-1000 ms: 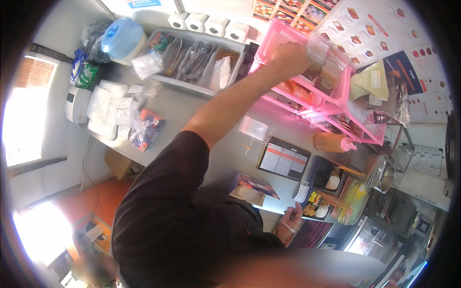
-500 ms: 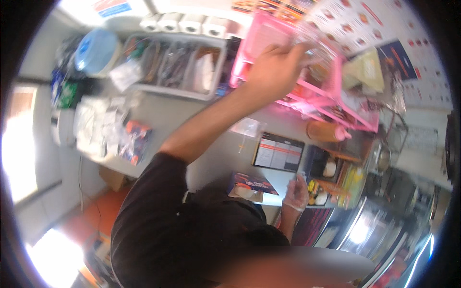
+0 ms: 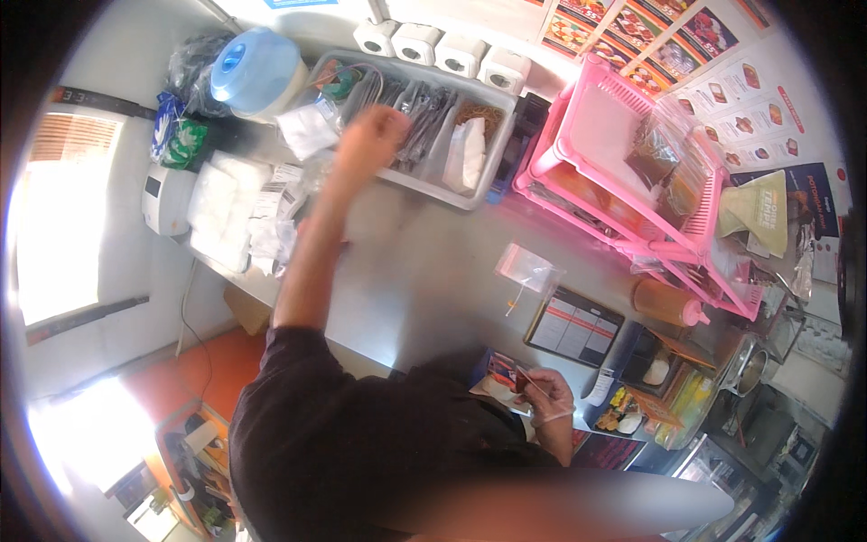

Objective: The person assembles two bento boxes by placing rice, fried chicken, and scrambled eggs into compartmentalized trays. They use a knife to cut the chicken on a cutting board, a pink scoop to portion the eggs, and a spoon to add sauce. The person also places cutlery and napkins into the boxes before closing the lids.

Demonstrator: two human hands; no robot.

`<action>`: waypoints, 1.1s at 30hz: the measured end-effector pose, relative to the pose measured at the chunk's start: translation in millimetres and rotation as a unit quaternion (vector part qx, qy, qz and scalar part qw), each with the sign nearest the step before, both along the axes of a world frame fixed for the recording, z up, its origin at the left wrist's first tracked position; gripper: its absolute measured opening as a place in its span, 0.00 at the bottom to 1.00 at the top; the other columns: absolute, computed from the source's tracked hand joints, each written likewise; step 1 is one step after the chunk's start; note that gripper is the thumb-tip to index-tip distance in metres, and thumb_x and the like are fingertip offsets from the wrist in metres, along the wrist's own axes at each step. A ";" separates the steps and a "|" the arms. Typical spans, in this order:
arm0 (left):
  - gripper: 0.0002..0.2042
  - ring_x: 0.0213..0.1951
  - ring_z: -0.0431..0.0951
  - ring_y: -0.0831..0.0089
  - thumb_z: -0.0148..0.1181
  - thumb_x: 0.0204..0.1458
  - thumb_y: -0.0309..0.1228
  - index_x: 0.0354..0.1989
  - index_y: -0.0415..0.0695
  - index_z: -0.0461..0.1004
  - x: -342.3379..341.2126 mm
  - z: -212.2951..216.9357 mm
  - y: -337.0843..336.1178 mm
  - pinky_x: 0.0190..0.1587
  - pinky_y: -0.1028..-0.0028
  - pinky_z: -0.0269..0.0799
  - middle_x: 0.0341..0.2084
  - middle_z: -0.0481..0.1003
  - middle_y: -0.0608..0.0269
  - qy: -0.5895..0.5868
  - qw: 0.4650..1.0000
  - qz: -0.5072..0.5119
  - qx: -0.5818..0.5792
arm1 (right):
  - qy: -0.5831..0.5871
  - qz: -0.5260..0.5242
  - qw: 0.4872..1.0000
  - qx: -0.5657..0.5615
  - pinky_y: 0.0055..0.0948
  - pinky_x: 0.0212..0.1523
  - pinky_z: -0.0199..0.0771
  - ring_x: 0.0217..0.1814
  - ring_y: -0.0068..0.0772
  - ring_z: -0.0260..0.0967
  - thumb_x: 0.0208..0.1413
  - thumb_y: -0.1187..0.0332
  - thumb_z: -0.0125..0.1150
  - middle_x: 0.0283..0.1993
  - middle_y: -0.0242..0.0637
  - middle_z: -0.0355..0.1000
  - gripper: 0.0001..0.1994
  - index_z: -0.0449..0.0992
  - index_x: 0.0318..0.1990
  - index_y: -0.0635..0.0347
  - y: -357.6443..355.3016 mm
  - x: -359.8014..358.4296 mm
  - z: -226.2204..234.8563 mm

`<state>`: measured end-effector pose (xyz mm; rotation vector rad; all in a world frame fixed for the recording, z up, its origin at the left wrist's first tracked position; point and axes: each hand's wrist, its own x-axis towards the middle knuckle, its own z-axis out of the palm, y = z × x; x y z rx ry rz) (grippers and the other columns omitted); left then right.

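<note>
At bench (image 3: 452,244) you have: L hand (image 3: 372,137), blurred, grip can't tell, by divided tub (image 3: 424,187) along back edge; R hand (image 3: 549,397), gloved, closed on sm. dk. packet (image 3: 521,380), next to printed carton (image 3: 499,368), front edge.

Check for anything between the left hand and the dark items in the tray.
Nothing visible from above: the left hand overlaps the front of the open tray, beside the dark items. The white packet sits left of it.

A grey divided tray (image 3: 432,188), holding dark wrapped pieces (image 3: 428,119), lies on the worktop (image 3: 397,271); a small dark red packet (image 3: 521,381) is pinched in the right hand (image 3: 553,397)
</note>
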<state>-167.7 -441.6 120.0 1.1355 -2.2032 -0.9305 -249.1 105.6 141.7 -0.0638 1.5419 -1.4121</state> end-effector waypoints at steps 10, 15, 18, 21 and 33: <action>0.25 0.56 0.84 0.41 0.57 0.65 0.31 0.72 0.51 0.74 55.2 -213.9 -376.8 0.56 0.51 0.80 0.54 0.84 0.43 -0.284 0.935 -0.080 -0.198 | 0.129 0.005 0.987 0.094 0.24 0.42 0.78 0.46 0.23 0.78 0.71 0.70 0.68 0.47 0.32 0.81 0.09 0.79 0.54 0.61 30.6 10.6 -8.3; 0.23 0.54 0.85 0.42 0.58 0.65 0.33 0.69 0.49 0.76 32.3 -218.1 -423.7 0.55 0.52 0.81 0.53 0.85 0.44 -0.296 0.936 -0.103 -0.162 | 0.110 -0.042 0.986 0.119 0.23 0.43 0.76 0.45 0.20 0.77 0.71 0.73 0.67 0.47 0.30 0.80 0.08 0.81 0.54 0.59 40.8 19.4 -23.7; 0.22 0.53 0.85 0.43 0.59 0.66 0.34 0.68 0.47 0.77 22.5 -212.4 -414.4 0.55 0.52 0.81 0.52 0.85 0.44 -0.277 0.949 -0.071 -0.134 | 0.111 -0.079 0.983 0.124 0.24 0.45 0.77 0.46 0.20 0.77 0.72 0.72 0.67 0.47 0.30 0.80 0.07 0.81 0.54 0.58 41.1 23.7 -28.0; 0.21 0.52 0.86 0.43 0.60 0.66 0.35 0.66 0.45 0.78 28.1 -204.7 -401.5 0.54 0.52 0.81 0.51 0.85 0.45 -0.246 0.963 -0.038 -0.106 | 0.112 -0.102 0.981 0.123 0.25 0.49 0.78 0.49 0.22 0.77 0.72 0.72 0.68 0.48 0.30 0.80 0.07 0.81 0.53 0.58 39.6 28.8 -29.2; 0.20 0.48 0.87 0.45 0.63 0.67 0.40 0.60 0.39 0.83 58.2 -187.8 -353.7 0.52 0.52 0.82 0.48 0.87 0.47 -0.123 0.989 0.078 -0.030 | 0.109 -0.148 0.981 0.056 0.29 0.61 0.78 0.58 0.24 0.77 0.72 0.75 0.67 0.52 0.33 0.80 0.06 0.81 0.53 0.61 57.2 29.0 -21.8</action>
